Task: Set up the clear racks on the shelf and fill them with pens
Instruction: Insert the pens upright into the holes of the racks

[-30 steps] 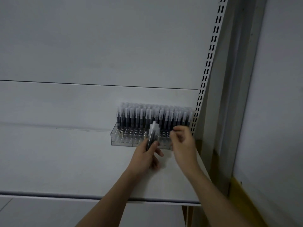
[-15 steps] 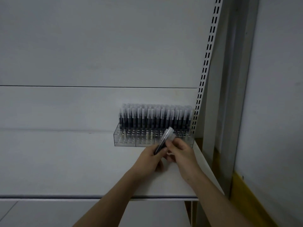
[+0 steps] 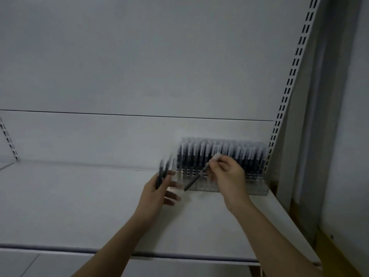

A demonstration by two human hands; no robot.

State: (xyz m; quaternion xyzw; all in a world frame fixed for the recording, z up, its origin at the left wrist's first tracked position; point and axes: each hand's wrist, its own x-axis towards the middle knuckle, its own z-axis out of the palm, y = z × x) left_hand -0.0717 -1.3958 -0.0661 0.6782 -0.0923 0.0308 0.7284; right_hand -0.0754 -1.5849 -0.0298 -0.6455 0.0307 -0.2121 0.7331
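Note:
A clear rack (image 3: 257,187) stands at the back right of the white shelf (image 3: 79,206), packed with several upright dark pens (image 3: 245,154) with pale caps. My right hand (image 3: 229,174) is in front of the rack and pinches one dark pen (image 3: 194,179) near its cap end, the pen slanting down to the left. My left hand (image 3: 159,192) is left of the rack, gripping a small bunch of pens (image 3: 162,172) upright between thumb and fingers. The bunch is blurred.
A slotted upright (image 3: 289,86) runs up the shelf's right side, close to the rack. A second slotted upright (image 3: 9,140) shows at the far left. The shelf's front edge (image 3: 60,249) lies near me, with a wall (image 3: 343,116) on the right.
My right hand has taken one pen from the bunch and drawn it right, toward the rack. My left hand has moved left with the remaining pens. The view has shifted right.

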